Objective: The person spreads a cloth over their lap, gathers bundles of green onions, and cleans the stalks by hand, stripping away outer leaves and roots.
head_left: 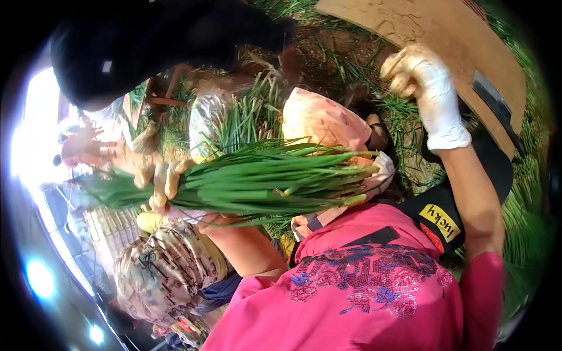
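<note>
My left hand [163, 182], in a stained glove, is wrapped round a thick bunch of garlic chives [257, 181]. The bunch lies sideways in front of my chest, leaf tips to the left and pale cut ends to the right. My right hand [417, 73], in a white glove with soiled fingers, is raised at the upper right beside a wooden board [404, 23]. Its fingers are curled closed, and their inner side is hidden. It is apart from the bunch.
A dark flat strip [494, 105] lies along the board. More cut greens [252, 114] stand beside clear plastic, near a pinkish cloth-like bundle [325, 120]. A person in dark clothing [170, 47] is close at the top left. Another person with a patterned head covering [167, 269] is at lower left.
</note>
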The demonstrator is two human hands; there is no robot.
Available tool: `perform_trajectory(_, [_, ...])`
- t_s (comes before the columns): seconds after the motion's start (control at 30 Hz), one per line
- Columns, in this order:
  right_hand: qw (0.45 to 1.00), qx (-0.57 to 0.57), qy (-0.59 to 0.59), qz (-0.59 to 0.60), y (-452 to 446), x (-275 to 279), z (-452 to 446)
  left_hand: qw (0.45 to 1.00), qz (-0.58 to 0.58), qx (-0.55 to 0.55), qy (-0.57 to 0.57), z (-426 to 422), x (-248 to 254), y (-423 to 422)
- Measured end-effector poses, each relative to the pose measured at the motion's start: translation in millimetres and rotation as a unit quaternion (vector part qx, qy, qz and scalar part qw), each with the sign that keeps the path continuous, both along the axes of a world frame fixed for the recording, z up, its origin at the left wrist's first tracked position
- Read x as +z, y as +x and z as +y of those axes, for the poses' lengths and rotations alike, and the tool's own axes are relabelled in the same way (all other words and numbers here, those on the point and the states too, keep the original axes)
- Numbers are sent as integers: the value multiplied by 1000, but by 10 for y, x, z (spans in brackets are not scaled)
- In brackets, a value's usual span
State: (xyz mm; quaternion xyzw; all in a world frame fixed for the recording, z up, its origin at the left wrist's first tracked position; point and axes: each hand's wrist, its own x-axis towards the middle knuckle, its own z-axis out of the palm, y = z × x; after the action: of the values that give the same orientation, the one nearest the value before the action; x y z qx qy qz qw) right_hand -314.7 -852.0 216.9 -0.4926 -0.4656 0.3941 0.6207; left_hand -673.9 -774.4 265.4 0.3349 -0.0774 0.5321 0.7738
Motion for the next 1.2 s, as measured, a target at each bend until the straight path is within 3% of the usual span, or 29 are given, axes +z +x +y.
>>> perform_trajectory(0.07, [995,-39,42,78,-235,149,-23,999,30,42,19,-6,-3,-6])
perform_trajectory(0.1, [994,-16,99,-45,-469,169,-26,998,29,57,13,3,-19,-12])
perform_trajectory(0.17, [936,23,208,-284,-834,185,-31,994,46,97,-3,23,-44,-48])
perform_trajectory(0.23, [880,57,241,-405,-1073,142,-65,985,80,153,-20,32,-53,-87])
perform_trajectory(0.27, [879,73,224,-414,-1181,60,-75,984,84,157,-16,23,-41,-61])
perform_trajectory(0.3, [882,29,275,-382,-1221,19,-11,983,89,160,-12,8,-12,3])
perform_trajectory(0.4, [914,2,282,-291,-1259,53,78,977,113,182,-20,-4,-2,18])
perform_trajectory(0.47, [982,42,179,-49,-1230,98,65,970,126,203,-45,-19,-16,11])
perform_trajectory(0.5, [986,40,137,85,-1217,119,59,962,148,229,-33,33,-59,-60])
perform_trajectory(0.53, [930,82,147,326,-1124,237,67,957,152,243,-44,75,-121,-126])
perform_trajectory(0.57, [946,40,78,312,-907,353,19,952,155,256,-57,110,-192,-180])
perform_trajectory(0.6, [891,115,72,433,-680,370,-16,948,158,268,-71,134,-228,-209])
perform_trajectory(0.63, [867,96,145,467,-493,339,-4,947,154,256,-121,130,-225,-231])
perform_trajectory(0.67, [861,82,145,481,-252,278,-47,921,170,320,-144,174,-294,-275])
perform_trajectory(0.73, [826,84,189,525,50,265,-181,922,192,309,-136,148,-271,-183])
perform_trajectory(0.77, [833,26,168,527,215,193,-271,929,185,287,-141,125,-224,-121])
perform_trajectory(0.8, [829,-252,59,496,194,386,-297,920,189,309,-151,159,-274,-153])
perform_trajectory(0.83, [668,147,151,713,591,215,-408,909,177,329,-182,239,-377,-275])
perform_trajectory(0.87, [713,7,131,688,835,230,-558,898,165,348,-214,297,-475,-375])
perform_trajectory(0.9, [749,36,179,636,1188,43,-702,882,165,369,-242,290,-512,-370])
perform_trajectory(0.93, [833,9,171,527,1637,-286,-886,898,164,331,-240,315,-624,-512])
perform_trajectory(0.97, [911,-135,98,378,1489,-204,-852,901,165,328,-229,291,-646,-506])
perform_trajectory(1.03, [954,-257,-45,148,1016,-169,-692,911,148,313,-223,281,-776,-600])
perform_trajectory(1.1, [938,-154,-306,-51,450,-1,-547,928,116,287,-209,200,-723,-467])
perform_trajectory(1.13, [979,-49,-166,-107,426,-424,-509,944,91,247,-198,194,-712,-454])
perform_trajectory(1.2, [984,35,-166,-58,-13,-643,-426,954,83,231,-172,225,-730,-507])
